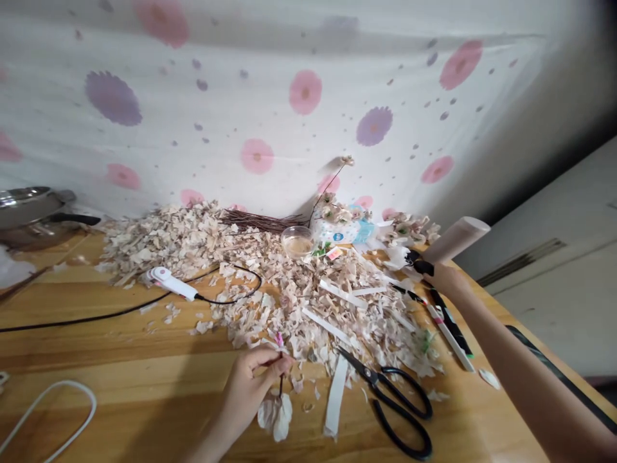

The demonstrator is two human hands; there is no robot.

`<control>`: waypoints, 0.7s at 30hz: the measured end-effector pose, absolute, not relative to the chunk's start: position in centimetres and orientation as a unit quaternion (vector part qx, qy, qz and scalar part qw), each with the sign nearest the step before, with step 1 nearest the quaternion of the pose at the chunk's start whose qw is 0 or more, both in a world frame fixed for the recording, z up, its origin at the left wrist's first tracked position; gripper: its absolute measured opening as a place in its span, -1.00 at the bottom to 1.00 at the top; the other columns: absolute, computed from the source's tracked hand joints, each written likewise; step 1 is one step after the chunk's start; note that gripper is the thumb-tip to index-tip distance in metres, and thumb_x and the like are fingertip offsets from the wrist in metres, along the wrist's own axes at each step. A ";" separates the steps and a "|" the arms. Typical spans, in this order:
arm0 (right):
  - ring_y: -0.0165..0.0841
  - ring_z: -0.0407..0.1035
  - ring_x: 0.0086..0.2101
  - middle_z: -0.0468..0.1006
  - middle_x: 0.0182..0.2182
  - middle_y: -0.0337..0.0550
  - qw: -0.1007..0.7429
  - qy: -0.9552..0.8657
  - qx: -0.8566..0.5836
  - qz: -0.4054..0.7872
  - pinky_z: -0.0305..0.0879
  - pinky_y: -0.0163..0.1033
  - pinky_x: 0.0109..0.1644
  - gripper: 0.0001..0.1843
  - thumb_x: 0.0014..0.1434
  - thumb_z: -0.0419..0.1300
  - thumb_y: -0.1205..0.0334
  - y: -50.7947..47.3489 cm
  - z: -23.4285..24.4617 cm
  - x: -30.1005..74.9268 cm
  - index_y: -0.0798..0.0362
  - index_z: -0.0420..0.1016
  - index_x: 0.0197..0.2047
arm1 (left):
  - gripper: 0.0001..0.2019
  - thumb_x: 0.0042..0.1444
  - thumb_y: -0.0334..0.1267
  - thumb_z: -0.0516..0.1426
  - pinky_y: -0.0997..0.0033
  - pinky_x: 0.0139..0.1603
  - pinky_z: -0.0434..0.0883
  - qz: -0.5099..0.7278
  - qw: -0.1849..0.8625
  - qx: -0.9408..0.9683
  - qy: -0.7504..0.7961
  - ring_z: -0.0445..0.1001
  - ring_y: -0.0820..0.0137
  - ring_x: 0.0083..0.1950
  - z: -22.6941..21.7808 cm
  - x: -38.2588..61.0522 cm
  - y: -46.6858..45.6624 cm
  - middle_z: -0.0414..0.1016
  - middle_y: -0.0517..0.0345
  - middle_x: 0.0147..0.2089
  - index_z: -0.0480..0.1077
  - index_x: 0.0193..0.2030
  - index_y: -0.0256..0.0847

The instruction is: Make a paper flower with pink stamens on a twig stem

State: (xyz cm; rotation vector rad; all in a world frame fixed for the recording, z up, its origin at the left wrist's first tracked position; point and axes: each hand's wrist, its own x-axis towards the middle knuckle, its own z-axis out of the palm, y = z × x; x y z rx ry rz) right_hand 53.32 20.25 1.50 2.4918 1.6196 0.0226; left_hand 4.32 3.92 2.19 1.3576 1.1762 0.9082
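My left hand (258, 379) is closed in a pinch around a thin dark flower stem (281, 387), low at the front of the table. A small pink tip (279, 339) shows above the fingers, and pale petals (276, 417) hang below them. Farther off at the right, my right hand (444, 280) reaches to a dark object (424, 267) beside a pale cylinder (457, 239). Its fingers look bent round something dark, largely hidden from view. Black-handled scissors (371, 378) lie open between the hands, next to a white paper strip (336, 399).
Dried petals (164, 241) cover much of the table. Behind them are dark twigs (265, 221), a clear bowl (297, 242) and a tissue pack (340, 231). A white corded device (171, 283) lies left. A metal pot (29, 215) stands far left; pens (450, 334) lie right.
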 end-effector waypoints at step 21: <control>-0.26 0.40 -0.12 0.42 -0.04 -0.04 0.138 0.592 0.794 0.016 0.40 -0.07 -0.08 -0.67 0.27 0.14 0.16 21.9 1.6 55.5 0.14 0.35 0.05 | -0.73 0.07 -0.08 0.17 0.49 -0.23 0.38 0.343 0.541 0.580 0.503 0.49 0.33 -0.30 2.9 4.8 3.4 0.58 0.05 -0.38 0.59 -0.39 -0.22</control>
